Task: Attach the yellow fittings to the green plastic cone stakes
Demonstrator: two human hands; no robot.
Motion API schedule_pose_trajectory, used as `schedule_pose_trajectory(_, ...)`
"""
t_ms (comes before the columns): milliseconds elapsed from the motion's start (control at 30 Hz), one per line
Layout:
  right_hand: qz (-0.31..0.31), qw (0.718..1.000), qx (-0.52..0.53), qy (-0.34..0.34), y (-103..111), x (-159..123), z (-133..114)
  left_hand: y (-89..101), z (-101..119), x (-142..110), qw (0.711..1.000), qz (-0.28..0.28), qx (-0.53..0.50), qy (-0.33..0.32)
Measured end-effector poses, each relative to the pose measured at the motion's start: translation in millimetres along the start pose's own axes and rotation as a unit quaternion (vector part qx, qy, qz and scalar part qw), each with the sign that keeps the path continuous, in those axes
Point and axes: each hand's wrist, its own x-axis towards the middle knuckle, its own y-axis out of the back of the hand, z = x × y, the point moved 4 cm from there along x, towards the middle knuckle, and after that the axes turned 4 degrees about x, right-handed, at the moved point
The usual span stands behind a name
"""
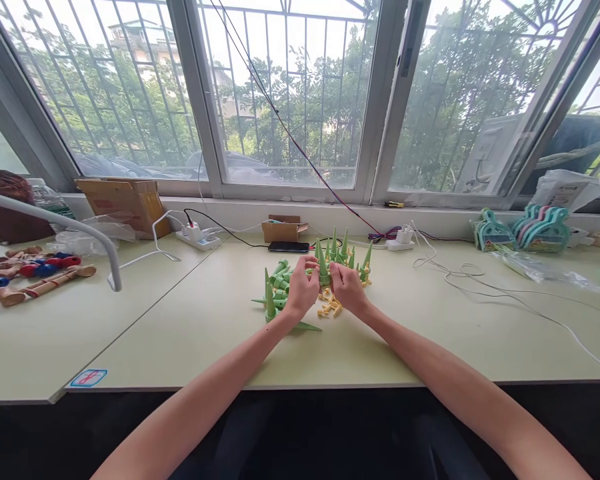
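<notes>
A green plastic cone (322, 261) points upward between my two hands. My left hand (304, 288) is closed on it from the left. From the right, my right hand (349, 287) pinches at the lower part of the same cone; any small part inside these fingers is hidden. Below the hands lie several small yellow plastic pieces (331, 307). More upright green cones (335, 247), some with yellow pieces at their bases, stand just behind. Beside my left hand are loose green tube-like parts (280, 283) and a standing green cone (269, 300).
A black phone (289, 247) lies behind the parts, near a small open cardboard box (284, 231). At left are wooden toys (47, 283) and a curved white bar (95, 233). White cables (460, 273) and teal hanger-like items (543, 230) are at right.
</notes>
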Motion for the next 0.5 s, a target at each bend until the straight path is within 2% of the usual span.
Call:
schedule_pose_trajectory(100,0.002,1.000,-0.012,0.015,-0.8,-0.3,0.4,2.5,-1.7,1.9,0.999,0.041,0.022,0.003)
schedule_pose_trajectory(167,-0.001,1.000,-0.020,0.020,-1.2,-0.6,0.0,2.4,-2.3,2.3,0.999,0.049,0.011,0.019)
schedule_pose_trajectory(400,-0.048,0.999,0.004,0.023,-3.2,-2.9,-4.5,-4.3,-3.8,-0.5,0.979,-0.009,-0.136,0.148)
schedule_pose_trajectory(500,-0.064,0.997,0.017,0.025,-4.4,-3.0,-4.6,-4.4,-5.0,0.1,0.969,-0.028,-0.177,0.169)
